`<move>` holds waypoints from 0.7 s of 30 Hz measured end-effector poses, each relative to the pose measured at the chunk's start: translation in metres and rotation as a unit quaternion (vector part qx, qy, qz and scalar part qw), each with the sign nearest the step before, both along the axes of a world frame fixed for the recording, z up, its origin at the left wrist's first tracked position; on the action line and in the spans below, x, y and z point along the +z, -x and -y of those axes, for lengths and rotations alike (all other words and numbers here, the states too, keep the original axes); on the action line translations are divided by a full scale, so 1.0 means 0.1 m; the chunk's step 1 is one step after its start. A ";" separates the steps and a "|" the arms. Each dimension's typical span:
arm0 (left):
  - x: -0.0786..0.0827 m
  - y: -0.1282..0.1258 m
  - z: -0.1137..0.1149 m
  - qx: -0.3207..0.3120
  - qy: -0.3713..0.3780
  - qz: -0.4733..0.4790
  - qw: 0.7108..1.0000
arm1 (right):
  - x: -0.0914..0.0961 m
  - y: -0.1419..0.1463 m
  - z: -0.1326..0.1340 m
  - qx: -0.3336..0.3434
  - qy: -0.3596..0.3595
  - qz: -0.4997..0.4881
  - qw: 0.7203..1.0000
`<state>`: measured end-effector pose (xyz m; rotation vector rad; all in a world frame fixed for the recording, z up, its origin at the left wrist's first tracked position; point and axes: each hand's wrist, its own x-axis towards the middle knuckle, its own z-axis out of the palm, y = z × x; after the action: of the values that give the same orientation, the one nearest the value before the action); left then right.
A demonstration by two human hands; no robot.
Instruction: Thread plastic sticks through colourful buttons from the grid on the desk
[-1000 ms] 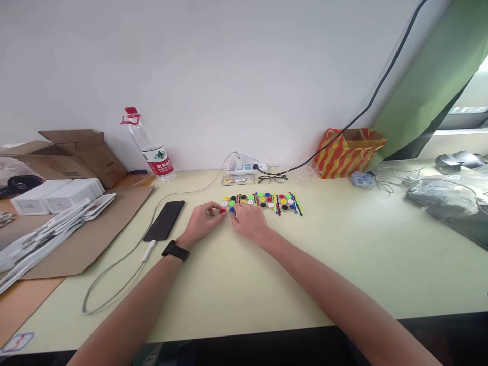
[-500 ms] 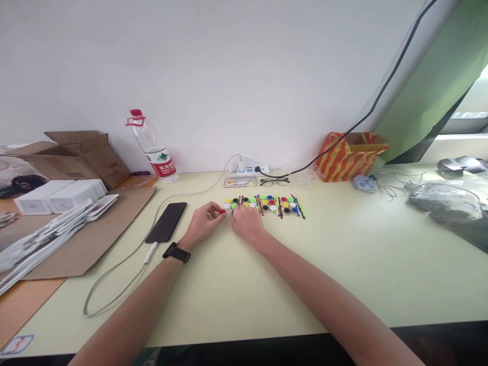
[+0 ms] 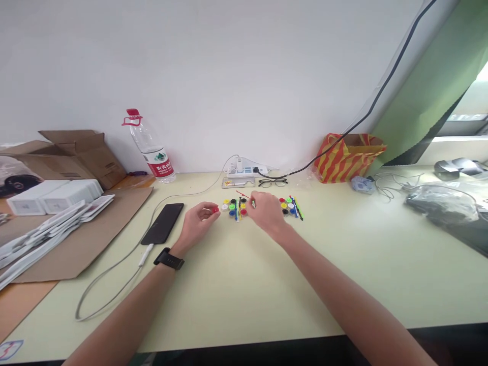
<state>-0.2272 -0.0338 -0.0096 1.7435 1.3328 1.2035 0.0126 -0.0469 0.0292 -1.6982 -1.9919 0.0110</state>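
Note:
My left hand (image 3: 198, 219) pinches a small red round piece (image 3: 215, 210) between thumb and fingertips, just left of the coloured pieces on the table. My right hand (image 3: 269, 209) is closed over the middle of the row. From its fingertips a thin red stick (image 3: 242, 194) points out to the left. A small green tip (image 3: 253, 204) also shows at these fingers; whether it is held I cannot tell. Small round discs, such as a yellow disc (image 3: 225, 202), lie in groups with thin sticks (image 3: 238, 209) between them. My right hand hides the middle groups.
A black phone (image 3: 163, 223) on a white cable lies left of my left hand. Behind the pieces are a clear flat case (image 3: 238, 183), glasses (image 3: 273, 182) and a power strip (image 3: 247, 170). A water bottle (image 3: 160, 165) and a striped bag (image 3: 345, 160) stand against the wall.
My right hand has moved right along the row, and a red stick now sticks out from its fingers. My left hand has shifted slightly left, still pinching the red piece.

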 end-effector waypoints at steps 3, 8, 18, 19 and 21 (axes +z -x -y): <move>0.08 -0.19 0.16 -0.024 0.075 0.102 0.992 | -0.02 -0.43 0.09 0.084 -0.030 -0.216 0.972; 0.15 -0.77 0.48 -0.154 0.201 0.150 0.956 | -0.20 -1.05 0.24 0.076 0.051 -0.448 0.889; -0.01 -1.09 0.53 -0.248 0.201 0.135 0.938 | -0.30 -1.36 0.47 0.117 0.136 -0.577 0.796; -0.02 -1.08 0.52 -0.251 0.202 0.138 0.937 | -0.30 -1.33 0.50 0.132 0.143 -0.575 0.795; -0.02 -1.06 0.53 -0.252 0.199 0.143 0.936 | -0.29 -1.25 0.55 0.160 0.158 -0.565 0.794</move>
<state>-0.1209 -0.0867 -0.0115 1.4260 0.8131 0.7887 0.1377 -0.1015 0.0002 -1.0035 -1.2854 1.2344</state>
